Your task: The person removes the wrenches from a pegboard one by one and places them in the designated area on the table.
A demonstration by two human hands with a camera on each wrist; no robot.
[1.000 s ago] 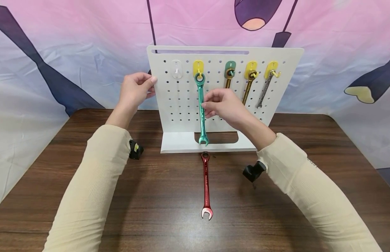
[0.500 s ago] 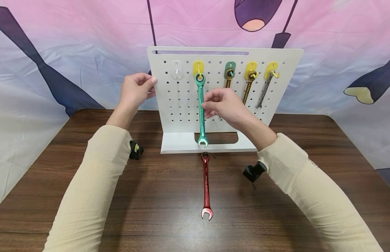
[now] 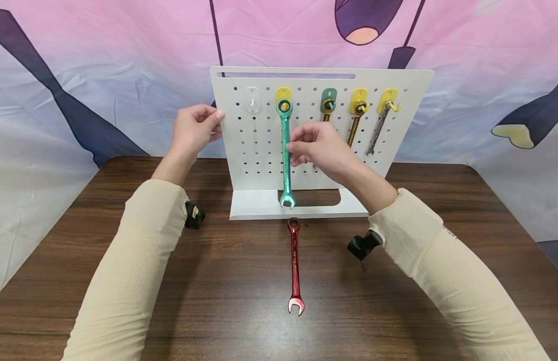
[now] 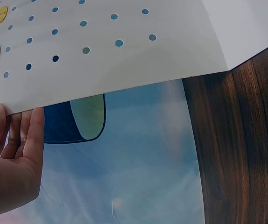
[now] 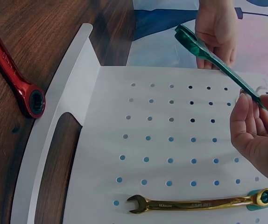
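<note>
My right hand (image 3: 321, 150) pinches a green combination wrench (image 3: 286, 138) by the middle of its shank. The wrench hangs nearly upright, and its ring end overlaps a yellow hook (image 3: 283, 93) in the head view. In the right wrist view its open end stands out from the board. My left hand (image 3: 193, 128) grips the left edge of a white pegboard (image 3: 265, 178), thumb on the front and fingers behind. A red combination wrench (image 3: 295, 260) lies on the table in front of the board, ring end towards it.
Two gold wrenches (image 3: 356, 125) (image 5: 190, 204) and a silver wrench (image 3: 380, 128) hang from hooks right of my right hand. A clear hook (image 3: 252, 100) at the left bears nothing. The board's foot (image 3: 251, 208) rests on the brown wooden table (image 3: 233, 281); a printed cloth (image 3: 139, 75) hangs behind.
My right hand has shifted slightly up and left with the green wrench. Its ring end has risen from below the yellow hook's tip to overlap it. My left hand has kept its place.
</note>
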